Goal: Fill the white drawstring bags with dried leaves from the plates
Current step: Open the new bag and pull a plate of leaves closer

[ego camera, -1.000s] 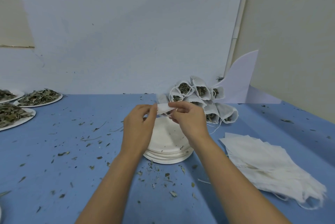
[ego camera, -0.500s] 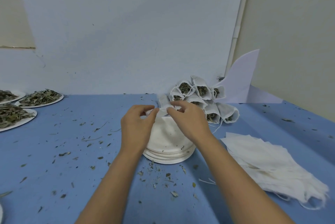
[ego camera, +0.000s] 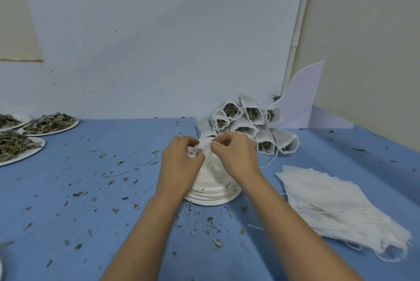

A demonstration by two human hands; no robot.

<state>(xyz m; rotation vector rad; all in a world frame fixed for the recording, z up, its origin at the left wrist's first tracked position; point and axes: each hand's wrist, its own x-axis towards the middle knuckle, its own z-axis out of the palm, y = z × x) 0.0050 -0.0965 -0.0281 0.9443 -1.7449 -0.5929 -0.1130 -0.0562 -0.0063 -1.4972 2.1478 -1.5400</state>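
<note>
A small white drawstring bag (ego camera: 204, 145) is held between both hands above a stack of empty white paper plates (ego camera: 211, 192). My left hand (ego camera: 180, 162) pinches its left side with curled fingers. My right hand (ego camera: 236, 155) pinches the bag's right edge and its string. Behind them, several filled bags (ego camera: 247, 121) of dried leaves lie heaped against the wall. Three plates of dried leaves (ego camera: 48, 121) sit at the far left. The inside of the held bag is hidden by my fingers.
A pile of flat empty white bags (ego camera: 336, 199) lies at the right on the blue table (ego camera: 91, 189). Leaf crumbs are scattered over the table. A white curved board (ego camera: 302, 99) leans in the back right corner.
Both hands have drawn closer together and lowered slightly over the plate stack. The bag has gone from stretched flat between them to bunched up in my fingers.
</note>
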